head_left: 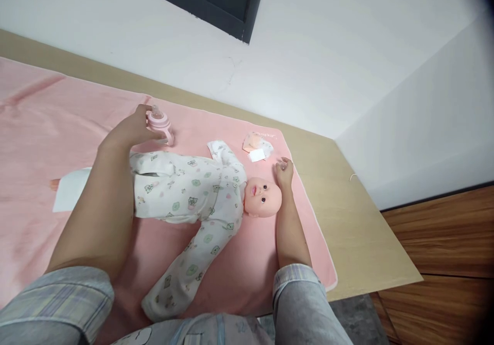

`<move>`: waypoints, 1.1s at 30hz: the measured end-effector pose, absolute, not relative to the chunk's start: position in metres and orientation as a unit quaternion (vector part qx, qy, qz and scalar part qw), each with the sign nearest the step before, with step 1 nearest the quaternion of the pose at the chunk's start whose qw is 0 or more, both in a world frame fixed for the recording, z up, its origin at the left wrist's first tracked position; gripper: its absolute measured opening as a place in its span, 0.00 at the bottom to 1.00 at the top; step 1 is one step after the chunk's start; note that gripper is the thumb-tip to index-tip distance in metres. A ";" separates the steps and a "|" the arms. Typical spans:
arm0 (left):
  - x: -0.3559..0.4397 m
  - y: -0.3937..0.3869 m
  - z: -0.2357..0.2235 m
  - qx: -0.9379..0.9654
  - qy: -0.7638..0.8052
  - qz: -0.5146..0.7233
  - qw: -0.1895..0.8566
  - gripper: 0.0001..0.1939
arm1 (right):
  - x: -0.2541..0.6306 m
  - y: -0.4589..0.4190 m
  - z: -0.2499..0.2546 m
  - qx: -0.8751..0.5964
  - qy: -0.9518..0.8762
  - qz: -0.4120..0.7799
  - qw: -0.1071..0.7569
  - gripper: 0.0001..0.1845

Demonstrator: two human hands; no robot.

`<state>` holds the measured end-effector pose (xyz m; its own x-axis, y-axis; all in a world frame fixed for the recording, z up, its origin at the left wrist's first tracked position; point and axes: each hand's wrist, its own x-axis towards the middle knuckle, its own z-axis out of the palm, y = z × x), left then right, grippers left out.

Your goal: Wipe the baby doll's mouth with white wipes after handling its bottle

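A baby doll (263,197) in a white sleepsuit (200,188) with green bear prints lies face up, its head toward the right. Beyond its lower body, my left hand (136,127) grips a baby bottle (160,122) with a clear teat, a pink collar and a handle. My right hand (284,175) is closed on a small clear item (283,166) just past the doll's head, probably the bottle's cap; the fingers partly cover it. A white, flat piece (71,190) lies by the doll's legs, partly behind my left forearm.
A pink blanket (247,262) is spread over a light wooden table (328,201). On it, near the far edge, rests a small crumpled orange and white bundle (258,145). A white wall (293,72) rises behind the table. Brown wooden panels (447,242) stand at the right.
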<state>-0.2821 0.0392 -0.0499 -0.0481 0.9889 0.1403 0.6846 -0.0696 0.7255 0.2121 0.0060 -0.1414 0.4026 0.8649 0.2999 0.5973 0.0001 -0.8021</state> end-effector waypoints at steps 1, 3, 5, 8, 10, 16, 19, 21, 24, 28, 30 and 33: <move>-0.282 0.039 -0.049 0.650 0.647 0.325 0.230 0.56 | 0.213 0.006 -0.142 -0.693 -0.528 0.144 0.470 0.25; -0.281 0.039 -0.048 0.647 0.662 0.303 0.225 0.56 | 0.213 0.007 -0.143 -0.693 -0.526 0.150 0.469 0.25; -0.279 0.038 -0.047 0.645 0.667 0.304 0.217 0.55 | 0.214 0.007 -0.143 -0.694 -0.525 0.152 0.469 0.25; -0.276 0.036 -0.046 0.646 0.669 0.308 0.202 0.53 | 0.215 0.007 -0.144 -0.693 -0.526 0.153 0.469 0.26; -0.275 0.035 -0.047 0.658 0.665 0.300 0.186 0.50 | 0.216 0.008 -0.144 -0.692 -0.526 0.155 0.469 0.26; -0.273 0.035 -0.046 0.662 0.681 0.274 0.152 0.36 | 0.223 0.008 -0.147 -0.664 -0.538 0.184 0.485 0.28; -0.273 0.035 -0.046 0.660 0.684 0.271 0.152 0.36 | 0.227 0.004 -0.146 -0.641 -0.555 0.201 0.490 0.30; -0.273 0.035 -0.045 0.658 0.685 0.273 0.151 0.37 | 0.228 0.001 -0.144 -0.626 -0.564 0.221 0.491 0.33; -0.273 0.035 -0.041 0.653 0.686 0.286 0.147 0.37 | 0.231 -0.003 -0.140 -0.605 -0.579 0.248 0.487 0.41; -0.263 0.026 -0.025 0.645 0.655 0.351 0.180 0.38 | 0.242 -0.005 -0.138 -0.626 -0.606 0.241 0.428 0.50; -0.254 0.017 -0.013 0.642 0.628 0.389 0.205 0.37 | 0.248 -0.005 -0.139 -0.654 -0.611 0.221 0.388 0.55; -0.235 0.003 0.003 0.633 0.597 0.434 0.234 0.32 | 0.254 -0.007 -0.138 -0.679 -0.613 0.201 0.349 0.57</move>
